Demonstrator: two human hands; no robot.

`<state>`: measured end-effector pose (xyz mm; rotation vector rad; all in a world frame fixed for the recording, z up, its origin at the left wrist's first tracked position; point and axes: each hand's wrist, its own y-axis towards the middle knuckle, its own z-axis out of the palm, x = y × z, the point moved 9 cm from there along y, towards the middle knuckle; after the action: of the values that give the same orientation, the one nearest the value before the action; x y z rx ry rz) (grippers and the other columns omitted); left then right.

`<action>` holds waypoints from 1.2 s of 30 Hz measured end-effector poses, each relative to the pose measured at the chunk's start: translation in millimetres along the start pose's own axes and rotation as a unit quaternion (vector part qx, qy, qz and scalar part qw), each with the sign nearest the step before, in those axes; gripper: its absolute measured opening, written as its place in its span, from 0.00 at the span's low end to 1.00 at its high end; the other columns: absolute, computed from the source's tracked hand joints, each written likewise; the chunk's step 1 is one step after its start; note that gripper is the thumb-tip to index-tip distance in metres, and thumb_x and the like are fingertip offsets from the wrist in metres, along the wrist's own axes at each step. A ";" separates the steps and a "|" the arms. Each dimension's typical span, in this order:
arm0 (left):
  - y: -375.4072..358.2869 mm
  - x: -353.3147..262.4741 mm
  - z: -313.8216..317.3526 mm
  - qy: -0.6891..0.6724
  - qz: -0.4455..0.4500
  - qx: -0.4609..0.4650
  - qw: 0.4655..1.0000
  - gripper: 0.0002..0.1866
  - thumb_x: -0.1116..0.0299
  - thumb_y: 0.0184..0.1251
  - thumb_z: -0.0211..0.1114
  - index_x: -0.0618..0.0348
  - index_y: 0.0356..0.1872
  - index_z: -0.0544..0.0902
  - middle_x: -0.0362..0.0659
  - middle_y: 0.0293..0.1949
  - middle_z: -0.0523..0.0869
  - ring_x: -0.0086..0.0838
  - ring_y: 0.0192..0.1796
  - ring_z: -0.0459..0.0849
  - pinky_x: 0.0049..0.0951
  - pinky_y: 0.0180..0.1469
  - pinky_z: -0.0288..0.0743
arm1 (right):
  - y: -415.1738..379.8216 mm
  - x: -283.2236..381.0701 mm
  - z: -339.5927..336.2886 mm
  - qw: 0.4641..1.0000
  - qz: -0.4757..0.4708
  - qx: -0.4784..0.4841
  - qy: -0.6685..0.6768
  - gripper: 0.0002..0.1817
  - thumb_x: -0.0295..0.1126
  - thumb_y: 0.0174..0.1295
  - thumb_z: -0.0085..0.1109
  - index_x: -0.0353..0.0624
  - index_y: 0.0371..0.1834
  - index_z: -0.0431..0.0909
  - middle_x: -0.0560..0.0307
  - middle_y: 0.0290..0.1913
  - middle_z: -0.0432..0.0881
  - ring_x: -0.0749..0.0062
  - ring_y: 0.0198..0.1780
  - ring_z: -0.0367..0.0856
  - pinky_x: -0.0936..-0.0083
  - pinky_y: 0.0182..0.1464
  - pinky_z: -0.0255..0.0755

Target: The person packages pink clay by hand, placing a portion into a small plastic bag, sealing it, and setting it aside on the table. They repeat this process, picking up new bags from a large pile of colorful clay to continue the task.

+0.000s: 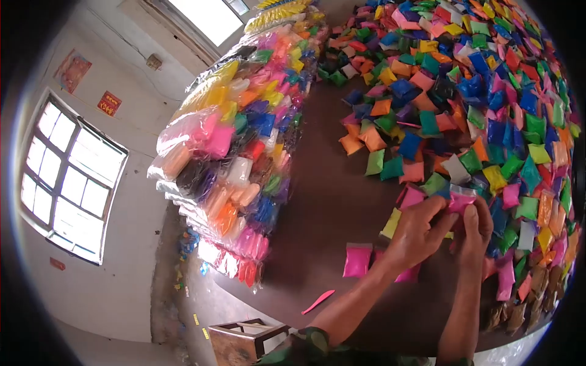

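Head view, pink packet (462, 199) in right grip (477, 227), beside left grip (420, 233)

The one view looks from the person's head, forward and down over the table (311, 183). It sits near the forearms (360, 293), which enter from five o'clock; the left hand (420, 235) and right hand (475, 229) show just past three. The wide, dark-cornered picture takes in a window (55, 174) at nine, leaning toward one.
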<state>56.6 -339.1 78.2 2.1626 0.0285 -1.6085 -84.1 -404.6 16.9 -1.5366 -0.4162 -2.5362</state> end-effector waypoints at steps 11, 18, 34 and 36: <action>10.2 13.2 8.3 0.027 -0.036 0.082 0.996 0.12 0.69 0.74 0.73 0.69 0.44 0.81 0.49 0.32 0.85 0.23 0.34 0.82 0.34 0.37 0.78 | 2.2 -10.4 -16.1 0.993 -0.004 -0.068 -0.096 0.17 0.44 0.84 0.57 0.40 0.54 0.82 0.71 0.42 0.80 0.88 0.41 0.73 0.85 0.42 0.66; 13.0 25.2 -0.5 -0.007 -0.055 0.070 0.996 0.13 0.68 0.74 0.73 0.68 0.43 0.81 0.50 0.33 0.86 0.21 0.36 0.81 0.33 0.38 0.79 | 3.0 -15.2 0.0 0.999 0.039 0.015 -0.035 0.15 0.37 0.81 0.61 0.38 0.60 0.82 0.66 0.49 0.84 0.85 0.44 0.76 0.82 0.45 0.71; 13.4 30.6 -4.4 -0.035 -0.073 0.080 0.993 0.08 0.71 0.75 0.71 0.66 0.45 0.83 0.39 0.35 0.87 0.13 0.39 0.80 0.26 0.35 0.78 | 1.2 -12.6 7.0 0.999 0.041 0.001 0.008 0.14 0.36 0.76 0.68 0.39 0.56 0.83 0.66 0.47 0.85 0.83 0.46 0.81 0.83 0.49 0.74; 14.5 25.3 -3.4 -0.036 -0.062 0.079 0.994 0.09 0.70 0.75 0.72 0.66 0.45 0.84 0.39 0.36 0.88 0.14 0.39 0.80 0.26 0.36 0.78 | 0.3 -19.0 -1.1 0.999 0.048 -0.006 0.018 0.15 0.37 0.76 0.69 0.39 0.56 0.84 0.66 0.46 0.85 0.83 0.46 0.81 0.83 0.50 0.74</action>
<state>71.9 -357.0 60.7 2.2567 0.0140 -1.8136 -76.2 -405.6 -0.3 -1.4766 -0.3149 -2.4942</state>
